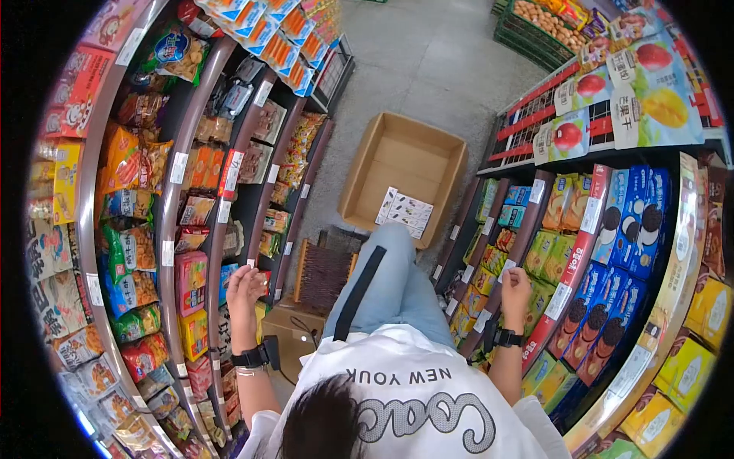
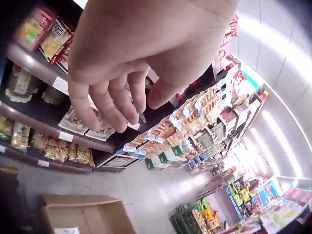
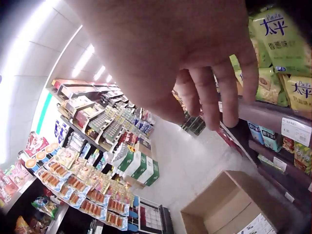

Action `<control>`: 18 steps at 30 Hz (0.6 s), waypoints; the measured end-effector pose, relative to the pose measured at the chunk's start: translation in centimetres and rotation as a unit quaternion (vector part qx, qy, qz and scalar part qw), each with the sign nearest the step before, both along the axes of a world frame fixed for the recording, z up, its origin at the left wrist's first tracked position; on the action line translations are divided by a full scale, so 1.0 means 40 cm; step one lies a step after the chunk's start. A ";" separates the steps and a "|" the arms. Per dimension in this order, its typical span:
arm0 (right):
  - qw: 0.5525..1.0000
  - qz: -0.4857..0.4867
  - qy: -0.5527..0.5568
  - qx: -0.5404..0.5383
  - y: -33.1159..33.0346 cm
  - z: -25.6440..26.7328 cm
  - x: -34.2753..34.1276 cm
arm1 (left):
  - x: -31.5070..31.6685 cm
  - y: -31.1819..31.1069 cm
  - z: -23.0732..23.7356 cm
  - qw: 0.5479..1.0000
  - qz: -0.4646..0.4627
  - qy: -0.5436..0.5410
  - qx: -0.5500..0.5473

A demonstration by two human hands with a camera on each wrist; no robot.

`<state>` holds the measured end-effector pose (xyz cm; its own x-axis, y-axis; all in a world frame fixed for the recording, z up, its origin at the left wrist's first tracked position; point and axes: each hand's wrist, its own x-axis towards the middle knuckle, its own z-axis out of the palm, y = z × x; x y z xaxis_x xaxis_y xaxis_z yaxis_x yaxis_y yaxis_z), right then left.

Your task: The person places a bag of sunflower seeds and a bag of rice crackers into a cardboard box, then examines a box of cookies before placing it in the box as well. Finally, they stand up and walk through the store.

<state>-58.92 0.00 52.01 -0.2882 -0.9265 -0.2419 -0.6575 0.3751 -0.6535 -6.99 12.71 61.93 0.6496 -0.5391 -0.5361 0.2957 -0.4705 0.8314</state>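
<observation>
My left hand (image 1: 247,289) is raised beside the left snack shelves, its fingers loosely bent and nothing in them. In the left wrist view the left hand (image 2: 146,58) hangs in front of shelves of packaged snacks. My right hand (image 1: 516,292) is held up near the right shelves, also empty. Seen from the right wrist, the right hand (image 3: 185,63) has its fingers relaxed beside green cracker bags (image 3: 287,44). On the floor ahead stands an open cardboard box (image 1: 397,145), with a white printed sheet (image 1: 404,213) inside against its near wall.
Shelves of bagged snacks (image 1: 138,252) rise on the left, and blue cookie packs (image 1: 612,306) fill shelves on the right. Pouches of dried fruit (image 1: 650,92) hang at the upper right. A green crate (image 1: 527,38) stands farther down the aisle. Beside my legs is a brown slatted item (image 1: 325,275).
</observation>
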 end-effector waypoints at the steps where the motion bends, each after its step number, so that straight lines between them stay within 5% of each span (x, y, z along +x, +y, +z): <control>1: 1.000 0.002 0.023 0.009 -0.004 -0.003 -0.001 | -0.015 -0.005 0.015 1.000 0.003 0.007 -0.008; 11: 0.988 0.018 0.142 0.052 0.011 -0.071 -0.059 | -0.085 -0.189 0.176 0.998 -0.026 -0.046 -0.032; 18: 0.993 -0.084 0.067 0.050 -0.044 -0.086 -0.013 | -0.020 -0.438 0.149 0.987 -0.139 -0.058 -0.055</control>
<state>-59.45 -1.77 48.56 -0.4726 -0.8359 -0.2792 -0.6589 0.5455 -0.5180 -7.77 -4.81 67.89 0.5227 -0.7552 -0.3956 0.0683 -0.4254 0.9024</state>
